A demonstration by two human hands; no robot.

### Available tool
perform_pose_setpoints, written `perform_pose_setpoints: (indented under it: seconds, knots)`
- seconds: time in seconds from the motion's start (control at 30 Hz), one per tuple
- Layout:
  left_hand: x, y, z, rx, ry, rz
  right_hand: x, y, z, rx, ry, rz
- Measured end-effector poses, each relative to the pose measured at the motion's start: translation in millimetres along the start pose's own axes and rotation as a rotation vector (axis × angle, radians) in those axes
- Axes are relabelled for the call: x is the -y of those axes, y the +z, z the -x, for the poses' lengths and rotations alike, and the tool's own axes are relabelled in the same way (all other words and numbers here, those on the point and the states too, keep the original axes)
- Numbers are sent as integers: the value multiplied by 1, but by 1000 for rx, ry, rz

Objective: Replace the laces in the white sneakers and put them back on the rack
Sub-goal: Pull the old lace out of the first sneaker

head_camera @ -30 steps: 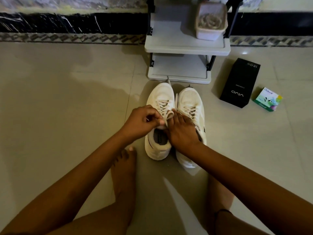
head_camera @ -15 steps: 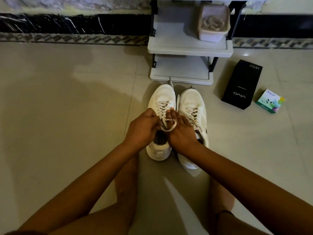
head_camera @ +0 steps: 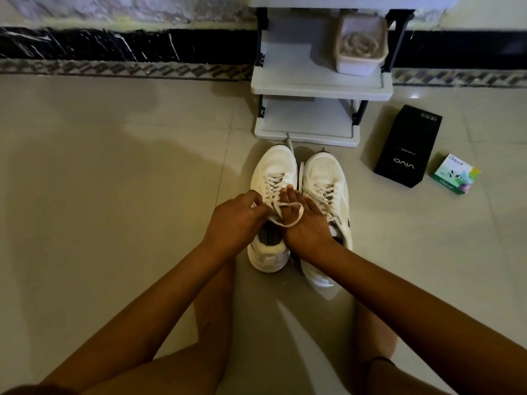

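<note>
- White lace (head_camera: 298,216) loops over the back of the right hand (head_camera: 306,226), whose fingers lie straight and gripping nothing, flat on the laced top of the left sneaker (head_camera: 275,166).
- Left hand (head_camera: 235,223), fingers curled, pinches the lace just beside the right fingers.
- Right sneaker (head_camera: 325,172) lies partly under the right wrist, close beside its mate.
- Rack (head_camera: 302,84) stands just beyond both hands, with a tub (head_camera: 360,47) on its shelf.
- Black box (head_camera: 407,146) and green box (head_camera: 456,173) lie beyond the right hand — off to its right.

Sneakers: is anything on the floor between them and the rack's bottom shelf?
Nothing blocking. Both sneakers stand toes toward the bottom shelf; only a loose lace end lies between. The black box and green box lie off to the right.
</note>
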State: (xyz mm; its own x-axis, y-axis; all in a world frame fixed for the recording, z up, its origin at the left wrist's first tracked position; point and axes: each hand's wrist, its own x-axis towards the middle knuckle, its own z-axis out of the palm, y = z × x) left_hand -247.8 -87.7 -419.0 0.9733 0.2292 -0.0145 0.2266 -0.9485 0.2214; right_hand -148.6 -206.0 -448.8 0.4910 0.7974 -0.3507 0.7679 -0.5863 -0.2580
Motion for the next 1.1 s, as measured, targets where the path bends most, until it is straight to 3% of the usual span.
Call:
perform_pose_setpoints:
  seconds: [0.1, 0.23, 0.33, 0.4, 0.53, 0.67, 0.73, 0.87, 0.97, 1.03, 1.1]
  knots:
    - [-3, 6, 0, -60, -46, 63, 1, -2, 1, -2, 3, -22]
    - [-3, -5, -6, -36, -259, 706, -1, 0, 0, -9, 9, 7]
    - [-4, -10, -6, -14, -247, 818, -2, 1, -2, -3, 15, 22]
    - [-2, -10, -4, -27, -247, 720, 0, -1, -2, -10, -5, -13]
    - [3, -1, -3, 69, -109, 87, 8, -10, 2, -233, -32, 43]
    - [-7, 5, -6, -2, -49, -51, 7, -9, 3, -147, -10, -12]
    - [-6, 1, -11, -2, -76, 66, 6, -7, 2, -137, 4, -29]
    - [-8, -16, -15, -3, -82, 728, 1, -9, 4, -33, 6, 47]
    - [-12, -17, -11, -49, -202, 896, 1, -5, 3, -119, -43, 48]
    - [-10, -15, -9, -72, -214, 667, 0, -2, 0, -109, -69, 60]
    - [-6, -10, -10, 20, -115, 171, -1, -1, 0, -49, -63, 81]
